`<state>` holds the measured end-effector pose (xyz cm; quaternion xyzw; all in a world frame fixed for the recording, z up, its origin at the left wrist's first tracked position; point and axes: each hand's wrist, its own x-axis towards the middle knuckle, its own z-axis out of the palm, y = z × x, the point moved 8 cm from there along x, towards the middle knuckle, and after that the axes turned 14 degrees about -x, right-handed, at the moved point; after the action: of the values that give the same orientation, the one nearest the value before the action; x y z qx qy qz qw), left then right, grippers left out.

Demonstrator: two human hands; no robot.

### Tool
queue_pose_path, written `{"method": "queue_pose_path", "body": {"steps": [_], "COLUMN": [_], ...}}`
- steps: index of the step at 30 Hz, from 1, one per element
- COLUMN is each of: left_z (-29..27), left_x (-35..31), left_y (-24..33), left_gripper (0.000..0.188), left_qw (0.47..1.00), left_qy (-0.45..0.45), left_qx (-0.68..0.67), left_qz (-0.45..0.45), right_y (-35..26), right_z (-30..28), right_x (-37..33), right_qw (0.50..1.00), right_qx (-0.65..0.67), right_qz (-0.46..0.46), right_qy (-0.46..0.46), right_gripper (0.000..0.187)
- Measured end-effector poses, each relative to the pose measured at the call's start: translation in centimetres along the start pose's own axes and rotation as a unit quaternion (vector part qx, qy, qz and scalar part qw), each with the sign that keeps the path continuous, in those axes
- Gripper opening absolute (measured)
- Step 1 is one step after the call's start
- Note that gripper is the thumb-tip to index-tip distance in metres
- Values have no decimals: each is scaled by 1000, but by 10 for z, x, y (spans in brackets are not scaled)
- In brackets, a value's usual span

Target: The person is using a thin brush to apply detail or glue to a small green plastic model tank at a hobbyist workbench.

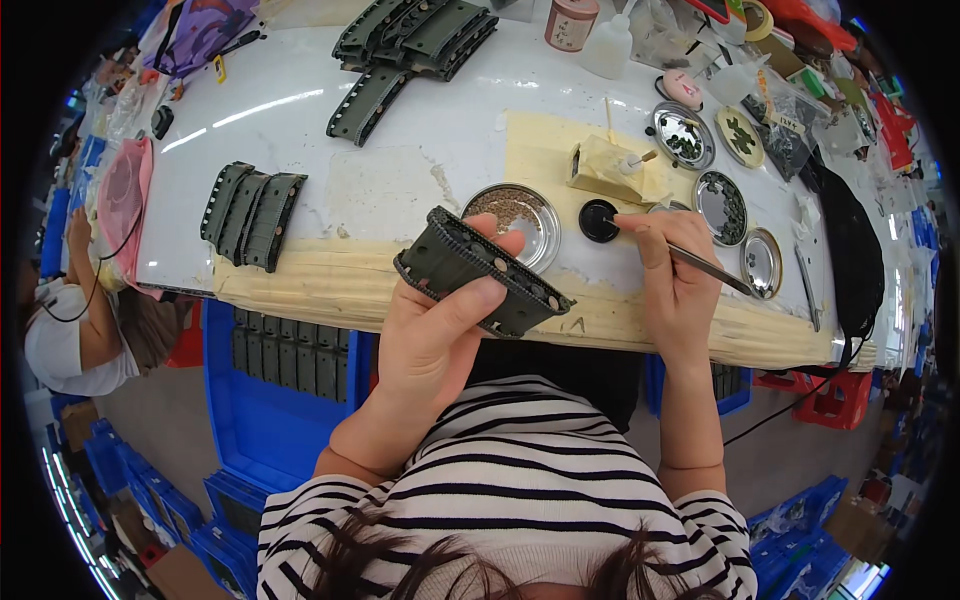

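My left hand is closed around a dark green moulded plastic part, tilted above the table's near edge. The part has a toothed rim and small round metallic spots along its side. Held like a pen in my right hand is a slim grey metal tool that looks like tweezers. Its working end is mostly hidden by my fingers, which are at the right edge of a small black round dish. Just behind the green part stands a round metal dish with many tiny copper-coloured pieces.
Stacked green parts lie at left, more at the back. Round tins of small dark pieces and a yellowish block stand at right. Below the table's padded edge sits a blue crate. Another person is at far left.
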<state>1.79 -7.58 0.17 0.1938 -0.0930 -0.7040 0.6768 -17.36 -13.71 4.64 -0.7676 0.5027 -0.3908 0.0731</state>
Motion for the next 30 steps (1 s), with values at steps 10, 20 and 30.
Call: {"method": "queue_pose_path", "body": {"steps": [10,20,30], "left_z": [5,5,4], "left_x": [-1,3,9], "left_y": [8,5,-5], "left_gripper": [39,52,49], "left_qw": [999,998,996], "left_qy": [0,42,62], "left_qx": [-26,43,54], "left_qz": [31,-6,-34], "right_y": [-1,-13,-69], "right_z": [3,-16,-16], "right_x": [1,0,-13], "right_qw": [1000,995,947], "right_qx": [-19,88,290], "right_qz": [-7,-43,-100], "right_qy": [-9,33,-98], "right_gripper": [11,17,19]}}
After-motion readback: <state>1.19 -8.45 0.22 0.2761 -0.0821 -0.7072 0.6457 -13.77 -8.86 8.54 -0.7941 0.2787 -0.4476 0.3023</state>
